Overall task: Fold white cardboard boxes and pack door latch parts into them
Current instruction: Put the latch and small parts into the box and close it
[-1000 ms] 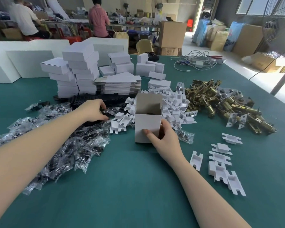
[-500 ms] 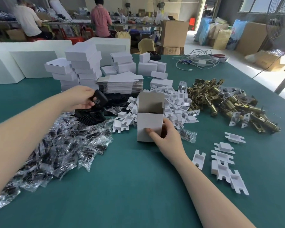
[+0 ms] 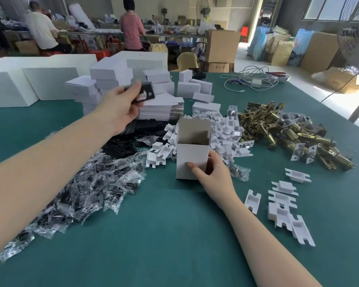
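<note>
- Right hand [image 3: 212, 175] grips one upright open-topped white cardboard box [image 3: 192, 154]; bare green table [image 3: 174, 235] in front
- Left hand [image 3: 120, 106] pinches one flat black metal plate [image 3: 146, 92] in the air

White box [image 3: 192, 160] upright, top open; black plate [image 3: 146, 92] lifted, blurred.

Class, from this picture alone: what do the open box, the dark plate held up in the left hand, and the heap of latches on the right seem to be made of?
Open box: matte white cardboard, with a greyish inside and creased flaps. Dark plate pinched by the left hand: probably black-finished metal, flat and thin, though blurred. Latches: brass-coloured metal, shiny with highlights; plating or solid brass cannot be told.
</note>
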A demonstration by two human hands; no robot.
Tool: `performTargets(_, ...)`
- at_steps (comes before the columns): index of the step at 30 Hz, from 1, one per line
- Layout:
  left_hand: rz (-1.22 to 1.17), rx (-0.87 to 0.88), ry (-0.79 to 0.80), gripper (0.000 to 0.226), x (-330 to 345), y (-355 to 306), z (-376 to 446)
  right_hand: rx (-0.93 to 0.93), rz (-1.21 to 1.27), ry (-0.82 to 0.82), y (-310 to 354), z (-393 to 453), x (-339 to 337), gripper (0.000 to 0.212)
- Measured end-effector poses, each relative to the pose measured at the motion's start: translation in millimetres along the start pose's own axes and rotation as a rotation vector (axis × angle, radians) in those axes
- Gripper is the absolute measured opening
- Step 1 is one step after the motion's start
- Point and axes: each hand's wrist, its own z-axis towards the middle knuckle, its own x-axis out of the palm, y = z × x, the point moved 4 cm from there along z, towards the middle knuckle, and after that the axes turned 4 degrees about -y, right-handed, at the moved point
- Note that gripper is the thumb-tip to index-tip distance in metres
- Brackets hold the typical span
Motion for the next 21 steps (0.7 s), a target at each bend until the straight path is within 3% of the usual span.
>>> performTargets(1,-0.078,0.023,0.003,0.014,12.5,-6.8,-8.0,-0.001,-0.002,0.001,0.0,0.0,-0.1,0.037)
performTargets(3,-0.014,0.135,0.105,0.009,37.9,-15.2,-23.9,-0.001,0.0,0.005,-0.2,-0.4,0.0,0.039)
performTargets(6,0.422,0.371,0.45,0.008,69.1,-10.6,-47.1,-0.007,0.003,0.006,-0.7,-0.6,0.0,0.041)
performTargets(8,0.698,0.445,0.576,0.01,76.2,0.8,-51.0,-0.013,-0.015,-0.006,-1.3,0.4,-0.5,0.044)
performTargets(12,0.868,0.524,0.512,0.013,76.5,14.2,-40.0,0.002,0.0,-0.031,-4.1,3.6,-1.2,0.056)
performTargets(18,0.941,0.543,0.438,0.008,84.8,20.6,-32.9,0.0,-0.003,-0.029,-6.3,4.7,-0.8,0.054)
performTargets(21,1.086,0.53,0.523,0.01,92.4,27.2,-32.9,0.004,0.001,-0.028,-7.3,5.4,-0.4,0.053)
